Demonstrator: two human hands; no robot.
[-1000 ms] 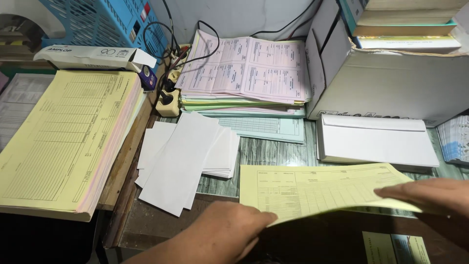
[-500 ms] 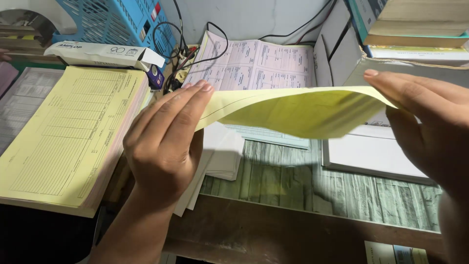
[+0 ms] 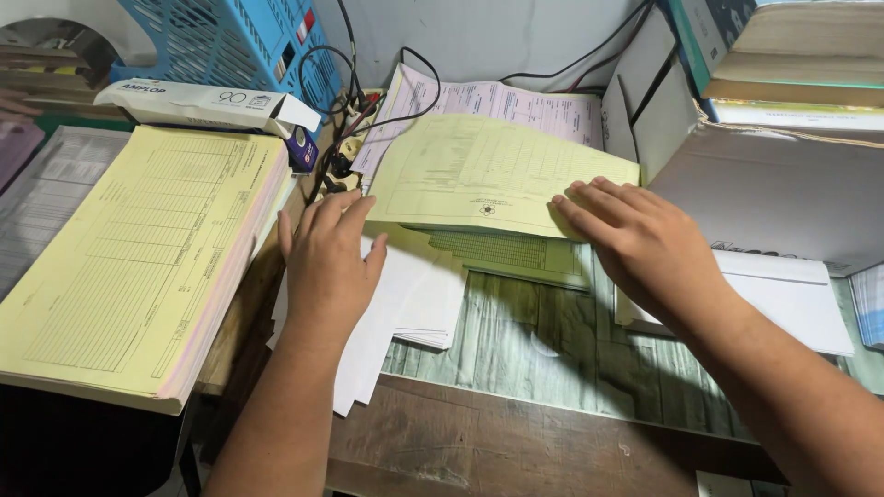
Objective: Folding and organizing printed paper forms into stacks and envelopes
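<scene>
Yellow printed form sheet [image 3: 488,175], faintly ruled with a small round emblem near its front edge, lies flat atop the pink and green paper stack [image 3: 516,110]. Right hand [image 3: 635,244] presses its edge, fingers spread flat; left hand [image 3: 327,258] rests open on loose white sheets [image 3: 414,294], gripping nothing.

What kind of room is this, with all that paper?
Probably an office desk for paperwork. A thick pad of yellow forms lies at the left, a yellow form sheet tops a paper stack, and loose white sheets lie under the left hand.
</scene>
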